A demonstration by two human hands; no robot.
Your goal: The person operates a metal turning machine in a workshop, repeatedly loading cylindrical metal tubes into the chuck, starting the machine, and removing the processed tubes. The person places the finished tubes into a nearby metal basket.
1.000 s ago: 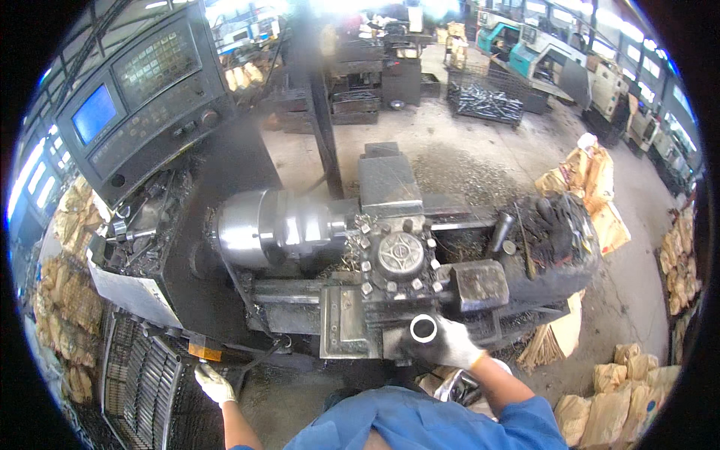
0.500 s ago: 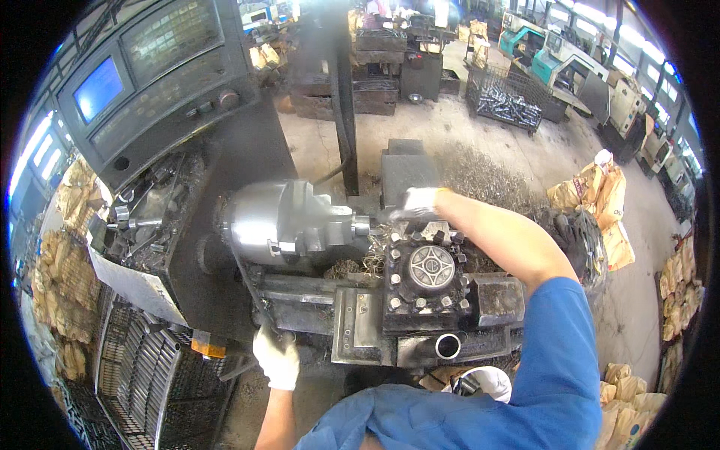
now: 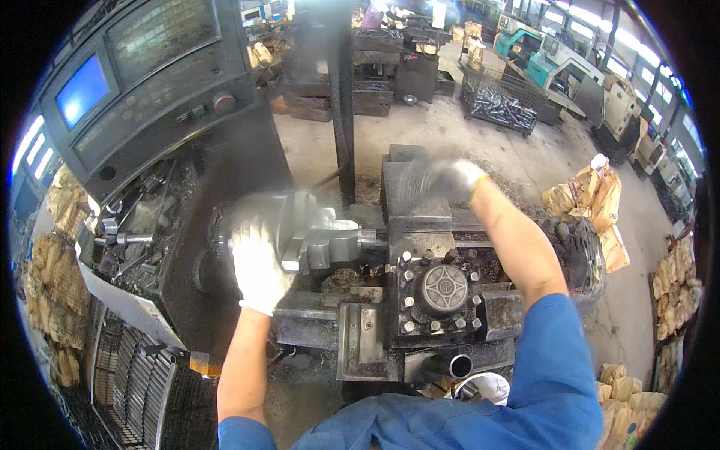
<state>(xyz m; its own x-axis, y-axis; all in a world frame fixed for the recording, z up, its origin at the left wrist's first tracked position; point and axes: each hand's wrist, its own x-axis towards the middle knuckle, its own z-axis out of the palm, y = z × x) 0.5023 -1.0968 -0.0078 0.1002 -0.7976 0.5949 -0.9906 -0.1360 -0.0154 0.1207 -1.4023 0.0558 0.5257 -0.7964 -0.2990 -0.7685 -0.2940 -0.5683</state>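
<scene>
Left hand (image 3: 259, 266) now, in its white glove, laid over the near side of the lathe chuck (image 3: 264, 207), fingers stretched upward and close together, the palm toward the metal; it looks like contact, no pinch to be seen. And there's the workpiece, a short bright metal cylinder (image 3: 367, 238), sitting out at the right end of the chuck, just past the stepped jaws. It lies to the right of the left hand, apart from it, and short of the upper left corner of the square tool post (image 3: 442, 289).

Over to the right hand (image 3: 459, 178), also gloved, up above the dark block (image 3: 409, 206) at the far edge of the carriage. That puts the cylinder below it and to its left, the two apart. Heavy blur here, so whether those fingers are spread, closed or gripping something, I can't say.

Nearer the body, a dark tube (image 3: 459, 366) with a pale rim shows its open end at the carriage's near edge, a white bucket (image 3: 491, 386) just below and to its right. Far left, the control panel (image 3: 150, 112) leans over the lathe's left end, its blue screen (image 3: 82, 90) lit, and a slatted metal crate (image 3: 135, 382) stands below at the lower left.
</scene>
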